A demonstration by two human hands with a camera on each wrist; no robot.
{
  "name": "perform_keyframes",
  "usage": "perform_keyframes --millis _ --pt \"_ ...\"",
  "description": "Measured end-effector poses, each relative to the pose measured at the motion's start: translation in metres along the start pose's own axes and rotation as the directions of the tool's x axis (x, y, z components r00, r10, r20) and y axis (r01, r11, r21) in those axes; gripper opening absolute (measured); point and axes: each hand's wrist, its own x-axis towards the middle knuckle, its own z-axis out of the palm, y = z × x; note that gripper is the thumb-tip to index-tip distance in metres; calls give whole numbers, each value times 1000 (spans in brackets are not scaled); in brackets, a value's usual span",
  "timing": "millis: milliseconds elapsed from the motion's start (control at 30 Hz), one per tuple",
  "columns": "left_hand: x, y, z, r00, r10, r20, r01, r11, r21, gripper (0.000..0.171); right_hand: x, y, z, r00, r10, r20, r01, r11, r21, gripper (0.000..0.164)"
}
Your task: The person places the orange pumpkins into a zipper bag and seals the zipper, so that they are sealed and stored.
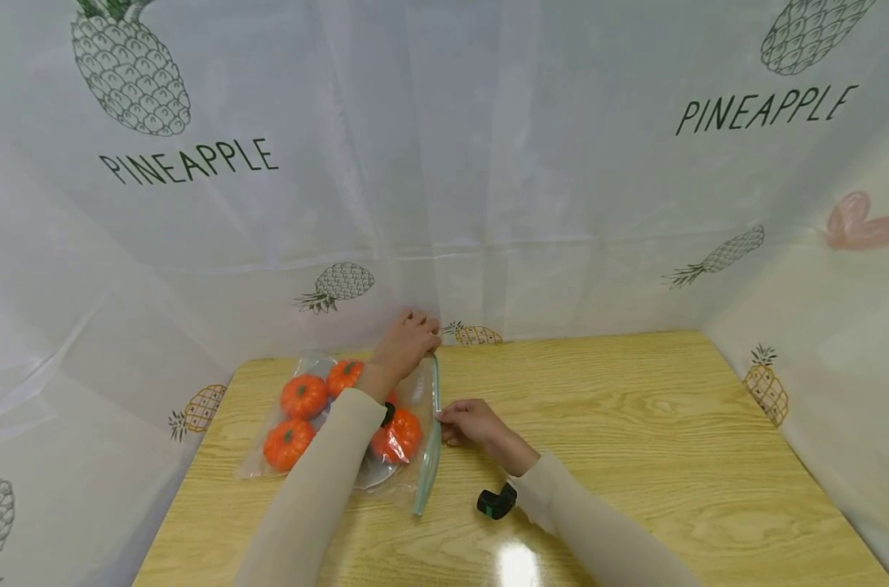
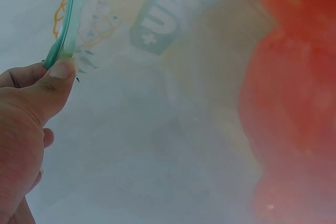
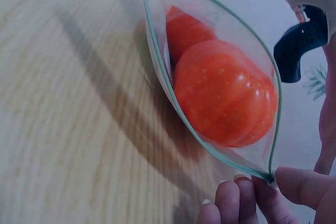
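Note:
A clear zip bag (image 1: pixel 417 390) lies on the table with several orange pumpkins (image 1: pixel 289 445) inside. Its green zip strip (image 2: pixel 72 17) runs along the bag's right side. My left hand (image 1: pixel 404 346) reaches across the bag and pinches the strip's far end between thumb and finger. About midway along the strip, my right hand (image 1: pixel 475 422) pinches it with thumb and fingertips. Seen from the right wrist, the bag's mouth gapes from that pinch, with a shiny pumpkin (image 3: pixel 226 95) showing inside. My left forearm hides part of the bag in the head view.
The wooden table (image 1: pixel 621 440) extends to the right of the bag. A white curtain (image 1: pixel 488 163) printed with pineapples hangs along its back and sides. Silvery round edges (image 1: pixel 374 473) show beneath the pumpkins. A black wrist device (image 1: pixel 497 501) sits at my right cuff.

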Motion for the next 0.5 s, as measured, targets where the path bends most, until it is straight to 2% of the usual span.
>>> perform_keyframes --millis 200,333,500 --pt "0 -1 -2 1000 -6 11 6 1000 7 13 -7 5 0 1000 6 13 -6 1000 0 20" --pt "0 -1 -3 999 -16 34 16 1000 2 11 -16 7 3 1000 5 24 -5 1000 2 18" --pt "0 0 -3 999 -29 29 28 999 15 8 -30 11 6 999 -9 49 9 1000 -3 19"
